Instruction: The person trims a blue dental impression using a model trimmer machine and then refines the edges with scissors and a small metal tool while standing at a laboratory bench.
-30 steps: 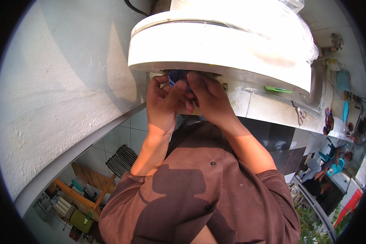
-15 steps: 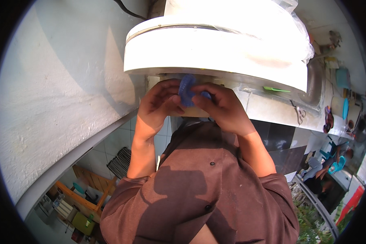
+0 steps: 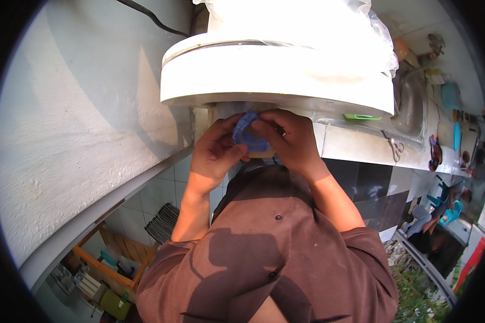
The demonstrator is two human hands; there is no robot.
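Note:
Between my two hands is a blue, loop-shaped piece (image 3: 241, 129) with a ridged or gathered rim; its exact kind I cannot make out. My left hand (image 3: 210, 153) pinches its left and lower side between thumb and fingers. At its upper right, my right hand (image 3: 292, 137) has its thumb and fingers closed on the edge. Both hands are just below the front edge of a large, sunlit white object (image 3: 275, 72) with a curved front. Part of the blue piece is hidden behind my fingers.
A textured pale wall (image 3: 91, 118) rises close on the left. To the right, a tiled counter (image 3: 353, 140) carries a green-handled tool (image 3: 362, 117), scissors (image 3: 396, 149) and a metal sink (image 3: 413, 102). Clear plastic (image 3: 382, 40) covers the white object's right side. A person (image 3: 434, 218) sits far right.
The blue piece has turned and spread into a wider loop between my hands. Both hands are slightly lower in the picture, and my left hand has shifted a little right.

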